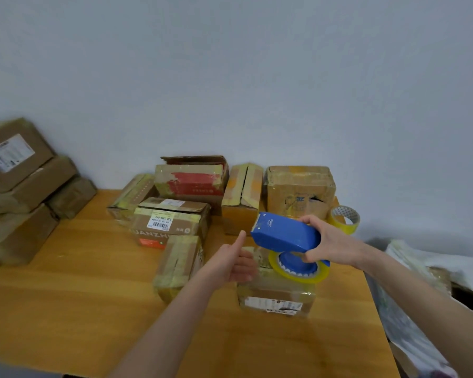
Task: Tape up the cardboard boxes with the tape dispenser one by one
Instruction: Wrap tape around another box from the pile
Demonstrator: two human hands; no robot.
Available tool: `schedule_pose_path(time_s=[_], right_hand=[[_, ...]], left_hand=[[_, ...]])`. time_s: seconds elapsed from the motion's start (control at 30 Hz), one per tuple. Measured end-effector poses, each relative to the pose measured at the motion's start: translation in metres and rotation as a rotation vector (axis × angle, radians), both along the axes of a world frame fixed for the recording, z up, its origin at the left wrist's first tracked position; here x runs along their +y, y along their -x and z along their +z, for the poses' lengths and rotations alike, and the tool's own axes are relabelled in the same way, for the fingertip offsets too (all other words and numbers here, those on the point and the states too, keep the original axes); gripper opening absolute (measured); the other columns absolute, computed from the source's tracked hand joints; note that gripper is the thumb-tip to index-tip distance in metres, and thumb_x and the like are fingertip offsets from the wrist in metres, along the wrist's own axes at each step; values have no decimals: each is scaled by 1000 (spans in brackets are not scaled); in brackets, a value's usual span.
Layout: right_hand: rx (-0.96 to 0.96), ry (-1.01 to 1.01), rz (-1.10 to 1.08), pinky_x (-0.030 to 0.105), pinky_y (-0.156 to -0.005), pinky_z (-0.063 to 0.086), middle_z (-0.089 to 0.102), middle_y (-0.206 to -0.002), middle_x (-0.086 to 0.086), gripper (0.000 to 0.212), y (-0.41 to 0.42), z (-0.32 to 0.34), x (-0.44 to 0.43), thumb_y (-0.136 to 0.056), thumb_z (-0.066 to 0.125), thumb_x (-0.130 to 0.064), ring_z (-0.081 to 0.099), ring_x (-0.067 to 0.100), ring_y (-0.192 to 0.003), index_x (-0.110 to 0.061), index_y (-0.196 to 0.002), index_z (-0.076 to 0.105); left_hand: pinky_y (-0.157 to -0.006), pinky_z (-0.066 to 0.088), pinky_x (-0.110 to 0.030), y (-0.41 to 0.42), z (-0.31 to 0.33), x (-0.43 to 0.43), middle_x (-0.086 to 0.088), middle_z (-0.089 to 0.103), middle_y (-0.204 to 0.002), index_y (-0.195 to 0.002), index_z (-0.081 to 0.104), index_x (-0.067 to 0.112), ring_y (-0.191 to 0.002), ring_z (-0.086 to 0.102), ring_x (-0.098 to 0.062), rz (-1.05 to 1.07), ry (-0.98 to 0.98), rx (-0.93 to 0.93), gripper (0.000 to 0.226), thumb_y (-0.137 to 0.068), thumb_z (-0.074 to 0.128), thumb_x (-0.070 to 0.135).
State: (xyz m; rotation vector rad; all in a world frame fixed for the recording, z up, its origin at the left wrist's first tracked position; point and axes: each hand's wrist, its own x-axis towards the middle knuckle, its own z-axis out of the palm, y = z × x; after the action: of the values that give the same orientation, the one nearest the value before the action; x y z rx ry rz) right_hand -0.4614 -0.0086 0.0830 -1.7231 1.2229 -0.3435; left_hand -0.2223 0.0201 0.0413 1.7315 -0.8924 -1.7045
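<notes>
Right grip [329, 241] holds tape dispenser [284, 234], partly hiding the box [276, 296] beneath.

The tape dispenser [286, 233] in my right grip [331, 241] is smooth blue plastic; its tape roll [298, 272] is shiny yellowish film. The cardboard box [276, 294] below is matt brown, banded with glossy tape. The desk [79, 296] is smooth, satiny wood.

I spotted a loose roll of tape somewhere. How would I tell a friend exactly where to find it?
Start at the wooden table and go to its far right corner, by the wall. There, just right of the big dented box, sits the spare roll: round, yellowish and loose, unlike the one mounted on the blue dispenser.
</notes>
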Motion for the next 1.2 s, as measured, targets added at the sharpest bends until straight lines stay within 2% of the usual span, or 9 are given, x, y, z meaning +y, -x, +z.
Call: schedule_pose_path(time_s=[0.07, 0.17, 0.27, 0.47, 0.6, 0.73, 0.93, 1.07, 1.2], right_hand=[[8, 13, 7, 20, -68, 51, 54, -109, 0, 69, 0, 1, 1, -58, 72, -23, 62, 14, -90, -26, -120, 43], [24, 38, 23, 19, -67, 51, 53, -108, -3, 69, -1, 1, 1, -57, 72, -25, 61, 12, -91, -27, -119, 42], [64, 69, 32, 20, -66, 51, 54, -108, -4, 70, -4, 0, -1, -58, 73, -27, 61, 13, -89, -29, -119, 41], [186, 197, 78, 24, -66, 53, 58, -102, -7, 61, -15, 4, -4, -70, 82, -21, 61, 10, -85, -29, -116, 43], [266, 233, 111, 34, -73, 57, 59, -101, -7, 60, -12, 11, -8, -67, 82, -29, 63, 13, -84, -33, -113, 43], [346, 226, 100, 35, -72, 57, 59, -99, -7, 66, 4, 18, -11, -55, 74, -45, 64, 13, -82, -34, -112, 44], [378, 235, 116, 28, -69, 53, 58, -99, -9, 58, 7, 16, -9, -70, 81, -30, 60, 6, -82, -31, -115, 43], [390, 242, 116, 31, -75, 55, 57, -98, -9, 58, 4, 15, -7, -71, 80, -31, 60, 7, -84, -30, -114, 43], [417, 256, 132, 30, -76, 55, 58, -102, -5, 58, -4, 15, -9, -71, 79, -35, 61, 13, -87, -30, -115, 41]], left_hand=[[-60, 54, -24, 4, 1, -2, -6, 75, -93, -107, 67, 5, -81, 70, -18, 18, -6, 7, 55, -92, 49, 55], [-59, 44, -21, 8, -2, -4, 0, 70, -82, -100, 69, 9, -70, 56, -11, 99, 80, -61, 27, -90, 64, 34], [-60, 42, -20, 7, -2, -5, -1, 64, -84, -92, 66, 12, -72, 53, -11, 144, 214, -187, 13, -91, 63, 25], [-57, 39, -19, -3, -4, -5, 3, 67, -80, -77, 63, 19, -68, 56, -8, 99, 338, -422, 18, -94, 59, 26], [-62, 41, -20, -20, -10, 1, 0, 64, -78, -80, 64, 17, -70, 55, -9, 120, 328, -461, 20, -95, 58, 29], [-55, 36, -22, -51, -25, 10, -1, 56, -68, -74, 62, 13, -60, 47, -11, 184, 250, -438, 24, -94, 59, 26], [-45, 33, -20, -42, -47, 14, 2, 50, -58, -68, 60, 12, -52, 40, -11, 207, 208, -428, 30, -94, 60, 25], [-59, 40, -26, -36, -60, 8, 1, 59, -67, -67, 62, 13, -65, 52, -13, 186, 233, -548, 30, -93, 61, 29], [-61, 43, -24, -22, -74, 7, 3, 66, -79, -80, 64, 18, -69, 56, -11, 81, 209, -654, 22, -93, 59, 35]])
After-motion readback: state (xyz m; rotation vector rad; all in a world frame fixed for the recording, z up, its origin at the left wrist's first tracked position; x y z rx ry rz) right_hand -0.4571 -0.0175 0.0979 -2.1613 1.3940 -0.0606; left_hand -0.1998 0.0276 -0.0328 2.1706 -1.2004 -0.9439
